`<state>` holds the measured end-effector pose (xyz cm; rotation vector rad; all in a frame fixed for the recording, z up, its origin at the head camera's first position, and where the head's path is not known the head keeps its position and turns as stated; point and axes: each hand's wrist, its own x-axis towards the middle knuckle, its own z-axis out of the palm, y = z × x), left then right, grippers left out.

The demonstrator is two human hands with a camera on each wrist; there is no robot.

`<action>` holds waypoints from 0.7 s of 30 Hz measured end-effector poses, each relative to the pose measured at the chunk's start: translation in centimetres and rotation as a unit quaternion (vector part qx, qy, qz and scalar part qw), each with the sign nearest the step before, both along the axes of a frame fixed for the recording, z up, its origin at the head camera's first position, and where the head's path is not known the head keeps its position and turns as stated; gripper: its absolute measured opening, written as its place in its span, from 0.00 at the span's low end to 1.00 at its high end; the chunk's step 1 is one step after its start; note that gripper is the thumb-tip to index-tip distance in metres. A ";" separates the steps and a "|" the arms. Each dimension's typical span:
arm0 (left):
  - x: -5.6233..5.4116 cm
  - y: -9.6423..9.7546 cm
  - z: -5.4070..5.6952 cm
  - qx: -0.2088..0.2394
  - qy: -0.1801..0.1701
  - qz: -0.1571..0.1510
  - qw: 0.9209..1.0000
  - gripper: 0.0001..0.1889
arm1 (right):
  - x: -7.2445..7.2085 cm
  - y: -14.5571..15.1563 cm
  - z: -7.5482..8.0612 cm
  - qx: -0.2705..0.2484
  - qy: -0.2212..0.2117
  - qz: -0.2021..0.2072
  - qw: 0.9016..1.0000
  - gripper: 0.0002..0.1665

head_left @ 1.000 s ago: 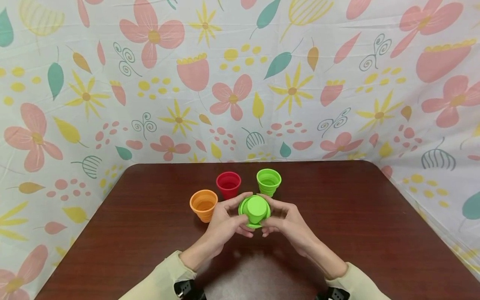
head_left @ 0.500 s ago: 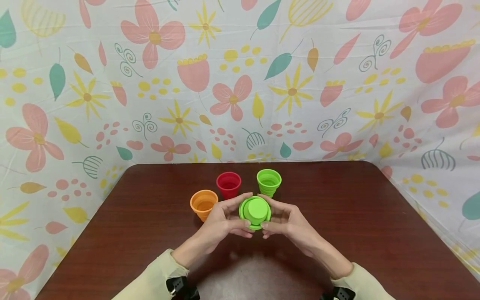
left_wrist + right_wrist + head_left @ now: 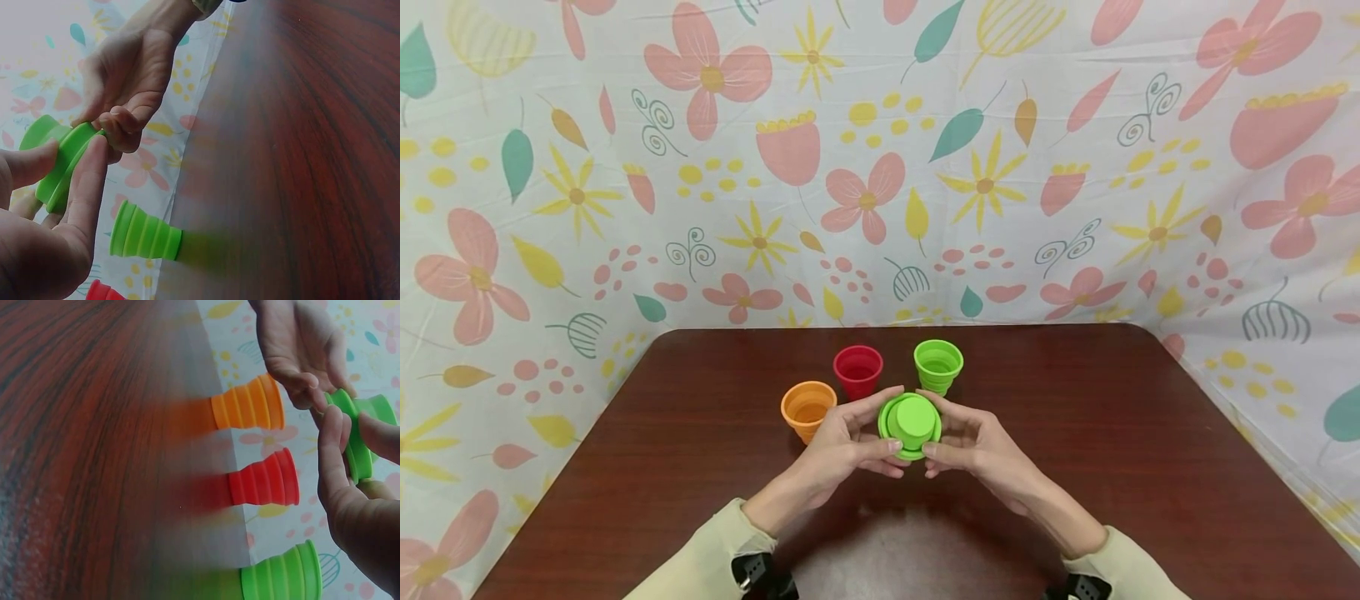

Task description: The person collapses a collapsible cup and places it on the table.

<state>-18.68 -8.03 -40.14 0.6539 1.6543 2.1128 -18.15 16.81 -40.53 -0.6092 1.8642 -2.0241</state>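
Between my two hands is a green collapsible cup [image 3: 913, 421], partly folded, its narrow base facing up toward the head camera. My left hand [image 3: 850, 446] pinches its left side, thumb on the near face and fingers behind the rim. My right hand [image 3: 977, 446] grips the right side in the same way. In the left wrist view the held cup [image 3: 65, 156] shows a wide rim with the smaller base sticking out. The right wrist view shows the cup [image 3: 353, 434] above the table, held by both hands.
Behind the hands stand an orange collapsible cup [image 3: 808, 404], a red one [image 3: 857, 371] and a second green one [image 3: 938, 364], all upright and extended on the dark wooden table [image 3: 700, 467]. A flower-patterned cloth [image 3: 880, 167] hangs beyond the table's back edge.
Both thumbs have shifted onto the cup's near face, and its near rim now sits flatter. Both forearms have spread slightly outward. The three standing cups have not moved.
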 end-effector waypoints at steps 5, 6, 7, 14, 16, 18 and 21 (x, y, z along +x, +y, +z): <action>0.0 0.0 -0.2 0.002 -0.007 0.003 1.000 0.38 | -0.1 0.0 0.0 -0.002 -0.005 0.000 1.000 0.43; 0.0 0.1 -0.3 0.003 -0.010 0.004 1.000 0.37 | -0.1 0.0 0.0 -0.002 -0.005 0.001 1.000 0.43; 0.0 0.1 -0.3 0.003 -0.012 0.004 1.000 0.37 | -0.1 0.0 0.0 -0.003 -0.005 0.001 1.000 0.43; 0.1 0.1 -0.7 0.009 -0.020 0.020 1.000 0.37 | -0.2 0.1 -0.2 0.002 0.005 0.005 1.000 0.41; 0.2 0.2 -0.8 0.012 -0.023 0.030 0.999 0.37 | -0.2 0.1 -0.2 0.001 0.006 0.006 1.000 0.41; 0.2 0.4 -0.9 0.014 -0.026 0.039 0.999 0.37 | -0.3 0.1 -0.3 0.000 0.006 0.009 1.000 0.41; 0.3 0.5 -1.0 0.015 -0.035 0.050 0.998 0.37 | -0.3 0.2 -0.4 0.000 0.002 0.012 1.000 0.41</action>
